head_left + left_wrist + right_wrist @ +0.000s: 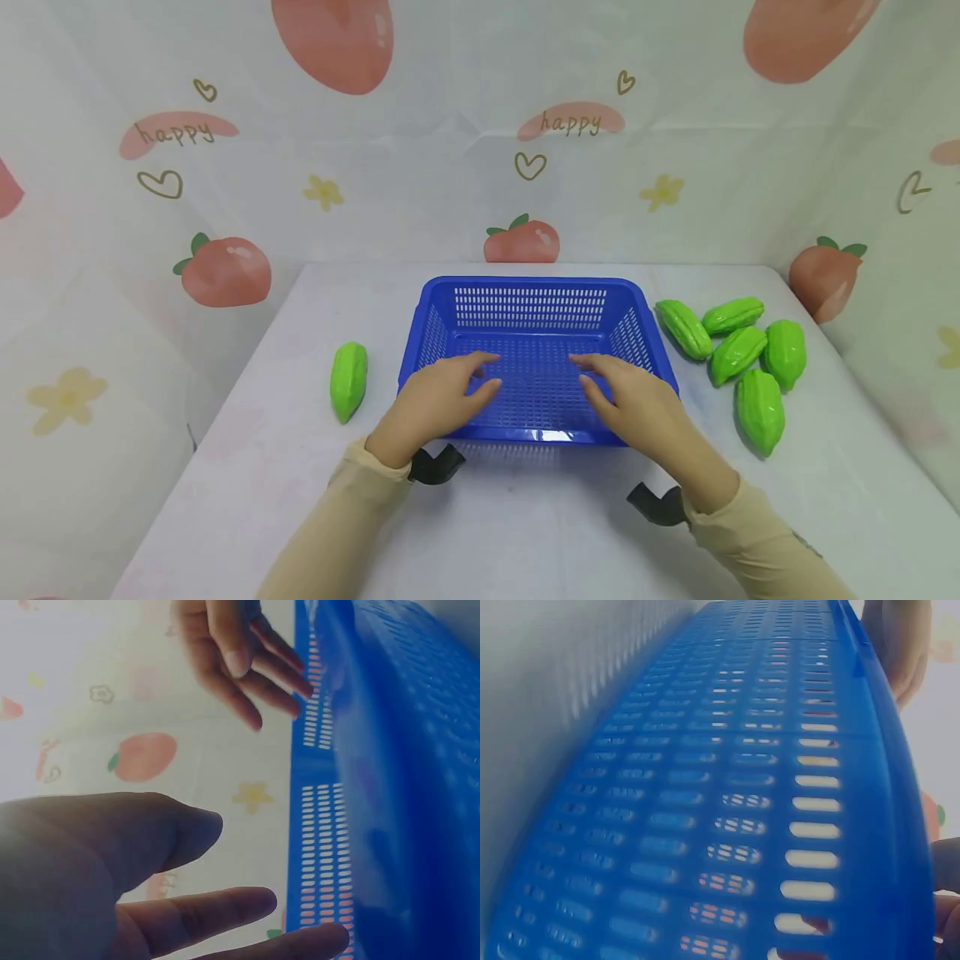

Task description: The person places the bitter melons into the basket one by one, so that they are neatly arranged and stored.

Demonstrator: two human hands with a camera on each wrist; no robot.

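A: What's under the hands?

B: A blue rectangular plastic basket (534, 375) with slotted walls, standing upright on a white-covered table (255, 500).

A: Where exactly is each hand?

B: The left hand (442, 398) is above the basket's near left part, the right hand (637, 404) above its near right part. Their fingertips point inward over the basket's floor, with a wide gap between the two hands.

A: And the grip?

B: Relaxed on both. Each thumb stands apart from the index finger, and the left wrist view shows the left thumb and two fingers spread. Whether either hand brushes the basket's rim, I can't tell.

A: What lies around the basket?

B: One glossy green ribbed oval piece (348, 382) sits to its left, near but apart. Five matching green pieces (738, 354) lie to its right in a loose group; the closest is just beside the basket's far right corner.

A: Anything else near it?

B: Beige sleeves (341, 512) come in from the basket's near side, with a black curved strap piece (438, 465) by the left wrist and another by the right. Behind the basket hangs a white cloth backdrop (435, 158) printed with peaches, hearts, yellow flowers and "happy".
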